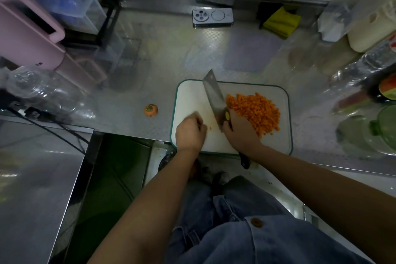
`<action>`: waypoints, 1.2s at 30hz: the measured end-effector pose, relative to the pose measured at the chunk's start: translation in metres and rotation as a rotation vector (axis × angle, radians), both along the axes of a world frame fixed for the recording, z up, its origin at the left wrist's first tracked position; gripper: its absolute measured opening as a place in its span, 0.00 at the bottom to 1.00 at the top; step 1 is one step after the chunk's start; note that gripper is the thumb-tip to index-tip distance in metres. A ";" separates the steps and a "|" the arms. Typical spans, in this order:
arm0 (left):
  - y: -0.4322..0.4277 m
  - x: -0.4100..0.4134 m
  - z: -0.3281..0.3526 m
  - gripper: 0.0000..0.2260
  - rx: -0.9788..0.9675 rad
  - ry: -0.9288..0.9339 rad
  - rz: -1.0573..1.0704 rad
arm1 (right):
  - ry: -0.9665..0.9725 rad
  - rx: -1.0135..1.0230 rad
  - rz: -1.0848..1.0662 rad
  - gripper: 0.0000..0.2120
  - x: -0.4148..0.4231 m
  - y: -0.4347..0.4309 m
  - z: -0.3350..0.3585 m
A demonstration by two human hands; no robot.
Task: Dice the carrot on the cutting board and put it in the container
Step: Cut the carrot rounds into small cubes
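Observation:
A white cutting board with a green rim lies on the steel counter. A heap of diced carrot covers its right half. My right hand grips the handle of a cleaver, whose blade stands on the board just left of the heap. My left hand is on the board's near left part, fingers curled and blurred; I cannot tell whether it holds anything. A single carrot bit lies between the hands. A carrot top sits on the counter left of the board.
A phone and a yellow cloth lie at the back. A lilac mat lies behind the board. A pink appliance and clear plastic items stand at left. Bags, a green bowl and bottles crowd the right.

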State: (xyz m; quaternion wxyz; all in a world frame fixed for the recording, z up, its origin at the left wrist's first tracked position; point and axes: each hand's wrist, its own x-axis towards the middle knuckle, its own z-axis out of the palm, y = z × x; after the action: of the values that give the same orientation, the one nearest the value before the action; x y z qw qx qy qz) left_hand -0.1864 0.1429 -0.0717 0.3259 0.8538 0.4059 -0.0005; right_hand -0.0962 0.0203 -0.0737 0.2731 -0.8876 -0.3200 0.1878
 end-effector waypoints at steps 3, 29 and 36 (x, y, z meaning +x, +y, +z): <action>0.004 -0.004 0.002 0.05 -0.007 0.010 0.046 | 0.013 0.017 0.114 0.23 -0.013 0.005 0.002; -0.009 0.030 0.030 0.17 -0.427 -0.208 0.255 | -0.056 0.099 0.218 0.16 -0.014 -0.026 0.022; -0.007 0.027 0.031 0.19 -0.458 -0.216 0.382 | 0.020 0.222 0.135 0.21 0.004 -0.032 0.009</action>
State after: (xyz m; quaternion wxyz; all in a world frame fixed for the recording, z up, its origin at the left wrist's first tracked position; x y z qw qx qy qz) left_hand -0.1596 0.1355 -0.0410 0.5451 0.6616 0.5114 0.0600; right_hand -0.0922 -0.0118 -0.0652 0.3594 -0.8264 -0.3952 0.1782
